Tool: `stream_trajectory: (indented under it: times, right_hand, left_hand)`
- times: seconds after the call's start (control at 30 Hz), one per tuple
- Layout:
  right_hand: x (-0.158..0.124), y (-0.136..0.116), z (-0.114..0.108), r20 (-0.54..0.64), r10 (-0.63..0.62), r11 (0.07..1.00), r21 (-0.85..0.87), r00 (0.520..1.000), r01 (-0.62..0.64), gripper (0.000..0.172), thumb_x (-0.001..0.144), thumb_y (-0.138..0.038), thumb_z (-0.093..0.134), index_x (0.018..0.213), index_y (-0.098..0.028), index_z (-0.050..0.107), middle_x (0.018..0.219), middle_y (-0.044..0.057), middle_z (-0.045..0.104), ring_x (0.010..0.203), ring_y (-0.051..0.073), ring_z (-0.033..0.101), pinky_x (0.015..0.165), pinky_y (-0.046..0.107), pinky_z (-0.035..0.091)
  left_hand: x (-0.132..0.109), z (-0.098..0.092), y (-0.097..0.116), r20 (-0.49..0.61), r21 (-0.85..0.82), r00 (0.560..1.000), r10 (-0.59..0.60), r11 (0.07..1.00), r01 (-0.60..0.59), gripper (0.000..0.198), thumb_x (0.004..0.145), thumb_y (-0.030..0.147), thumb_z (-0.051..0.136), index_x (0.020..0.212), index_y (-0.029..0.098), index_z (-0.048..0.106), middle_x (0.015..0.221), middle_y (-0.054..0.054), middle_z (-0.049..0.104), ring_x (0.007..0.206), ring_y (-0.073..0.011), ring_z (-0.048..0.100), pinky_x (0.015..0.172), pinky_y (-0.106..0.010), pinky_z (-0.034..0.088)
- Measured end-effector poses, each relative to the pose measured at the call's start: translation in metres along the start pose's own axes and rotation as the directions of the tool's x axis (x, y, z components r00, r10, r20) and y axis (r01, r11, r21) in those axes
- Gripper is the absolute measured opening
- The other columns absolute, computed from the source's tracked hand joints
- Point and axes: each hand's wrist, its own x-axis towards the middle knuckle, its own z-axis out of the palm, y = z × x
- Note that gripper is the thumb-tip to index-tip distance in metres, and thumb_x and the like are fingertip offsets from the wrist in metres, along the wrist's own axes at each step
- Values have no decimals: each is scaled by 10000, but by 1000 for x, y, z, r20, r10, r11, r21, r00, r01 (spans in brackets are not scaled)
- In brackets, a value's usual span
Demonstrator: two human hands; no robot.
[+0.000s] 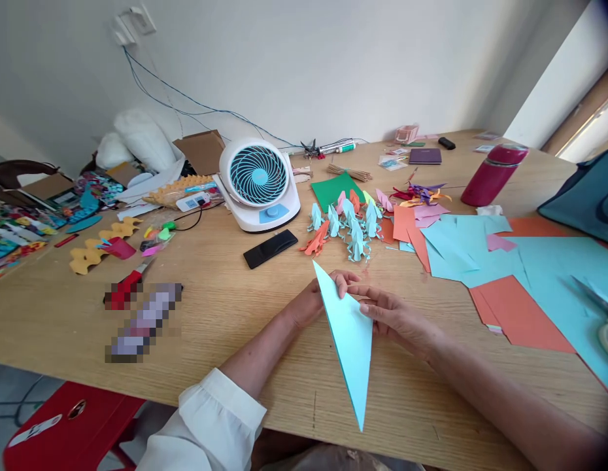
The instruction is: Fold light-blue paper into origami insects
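Observation:
A light blue paper (350, 337), folded into a long narrow kite shape, lies on the wooden table (225, 307) with its sharp tip towards me. My left hand (314, 297) is partly hidden behind its upper left edge, fingers curled over the paper. My right hand (397, 317) presses its upper right edge, fingers together on the fold. Just beyond stand several folded paper cranes (350, 226) in blue, orange and pink.
A white desk fan (259, 183) and a black phone (270, 248) sit behind the hands. Blue and orange sheets (500, 268) cover the right side, with a red bottle (493, 173) and scissors (603, 314). Craft clutter fills the left; a red stool (68, 418) stands below.

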Motion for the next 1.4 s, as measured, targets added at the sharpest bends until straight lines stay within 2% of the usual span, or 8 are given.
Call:
stream_trajectory:
  times: [0.1, 0.23, 0.37, 0.47, 0.77, 0.87, 1.13, 1.4]
  right_hand:
    - [0, 0, 1, -38, 51, 998, 28, 998, -50, 516, 694, -397, 829, 1141, -222, 639, 1034, 55, 714, 839, 172, 670, 739, 293, 532]
    - [-1, 2, -1, -128, -29, 1000, 5, 991, 30, 424, 666, -439, 830, 970, -199, 657, 877, 27, 709, 720, 153, 635, 662, 268, 502]
    - [-1, 0, -10, -304, -211, 970, -178, 929, 162, 418, 681, -520, 787, 903, -196, 644, 841, 17, 690, 710, 156, 596, 665, 275, 476]
    - [-1, -1, -17, -365, -301, 933, -303, 881, 193, 432, 708, -560, 745, 921, -200, 638, 866, 28, 683, 737, 170, 590, 670, 285, 474]
    - [3, 2, -22, -293, -264, 952, -235, 919, 198, 555, 680, -489, 802, 1117, -234, 573, 1001, 46, 704, 831, 201, 655, 701, 318, 525]
    - [2, 4, -23, -294, -219, 960, -236, 930, 152, 469, 679, -493, 799, 1003, -210, 611, 889, 37, 707, 732, 183, 641, 628, 299, 505]
    - [-1, 8, -23, -345, -357, 879, -439, 868, 187, 358, 765, -498, 717, 938, -198, 626, 826, 27, 674, 685, 164, 585, 574, 272, 466]
    - [-3, 5, -21, -331, -395, 874, -422, 857, 240, 376, 759, -468, 730, 1021, -218, 627, 950, 39, 692, 761, 185, 621, 635, 293, 511]
  left_hand:
    - [2, 3, -5, -11, -15, 1000, 24, 1000, -24, 308, 671, 465, 778, 736, 183, 672, 1193, -109, 626, 1186, -290, 520, 850, -304, 452]
    - [7, 3, -15, -109, -66, 993, -40, 997, 33, 386, 728, 441, 762, 1023, 198, 707, 1029, -74, 692, 875, -198, 625, 754, -287, 472]
    - [8, 1, -15, -197, -158, 976, -97, 985, 66, 377, 791, 524, 697, 935, 176, 706, 853, -46, 700, 733, -150, 607, 681, -258, 467]
    - [7, 1, -10, -163, -141, 981, -109, 986, 86, 464, 818, 598, 629, 971, 166, 701, 859, -67, 704, 726, -156, 618, 630, -254, 458]
    - [7, 9, -13, -129, 36, 989, -73, 996, 78, 362, 694, 377, 827, 911, 156, 639, 800, -15, 678, 737, -130, 616, 743, -260, 469]
    - [7, 10, -15, -148, 70, 987, -65, 995, 76, 400, 666, 365, 847, 923, 166, 614, 752, 14, 646, 679, -108, 594, 688, -235, 456]
    - [7, 8, -21, -174, 151, 980, -94, 981, 121, 413, 681, 448, 813, 830, 173, 543, 696, 32, 600, 521, -71, 509, 455, -190, 404]
    - [6, 11, -18, -202, 203, 970, -135, 963, 177, 405, 684, 480, 787, 770, 155, 561, 651, 37, 570, 485, -53, 461, 380, -160, 372]
